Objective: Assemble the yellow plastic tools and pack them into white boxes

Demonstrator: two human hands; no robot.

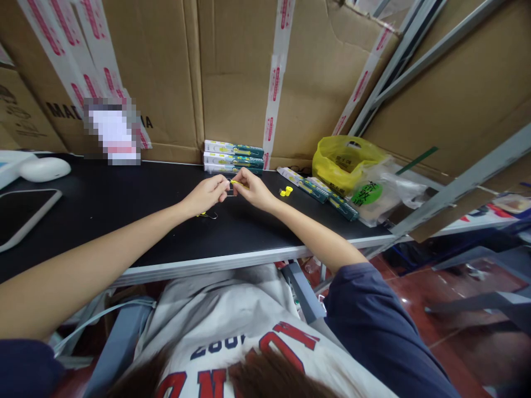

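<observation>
Over the black tabletop (166,193), both my hands meet in a fine pinch. Between the right fingertips shows a slim yellow piece (237,183), held by my right hand (251,190). My left hand (209,194) is closed right beside it, its fingertips at a thin metal wire (231,194) that spans the gap. Whether wire and yellow piece are joined is too small to tell. Below the left hand lies another yellow piece with a curved metal hook (211,216). Small yellow caps (286,191) rest to the right of my right hand.
Stacked printed boxes (233,157) stand behind my hands against cardboard. More boxes (305,184) lie to the right, near a yellow plastic bag (342,168) and a clear bag (370,193). A phone (27,213) and a white rounded object (45,169) are at left. Metal shelf bars slant at right.
</observation>
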